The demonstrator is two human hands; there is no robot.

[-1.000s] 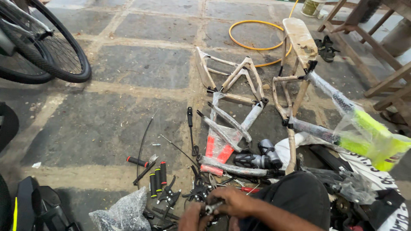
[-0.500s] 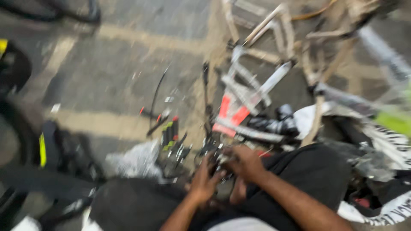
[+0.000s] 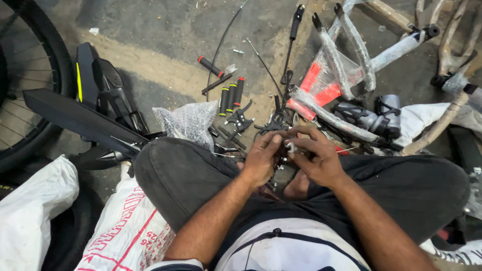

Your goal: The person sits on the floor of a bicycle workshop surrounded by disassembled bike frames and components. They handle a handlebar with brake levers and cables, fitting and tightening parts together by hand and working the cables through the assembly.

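Left hand [image 3: 261,160] and right hand [image 3: 317,159] meet above the crossed legs, both pinching a small pale fitting [image 3: 291,146] between their fingertips. The fitting lies between the hands, equally near each, just short of the black brake lever [image 3: 275,120] on the floor.

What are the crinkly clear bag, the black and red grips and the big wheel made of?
The bag looks like clear plastic bubble wrap: it is see-through and bumpy. The grips look like matte black rubber or foam with red ends, though hard plastic is possible. The wheel seems to have a dull black rubber tyre and thin shiny metal spokes.
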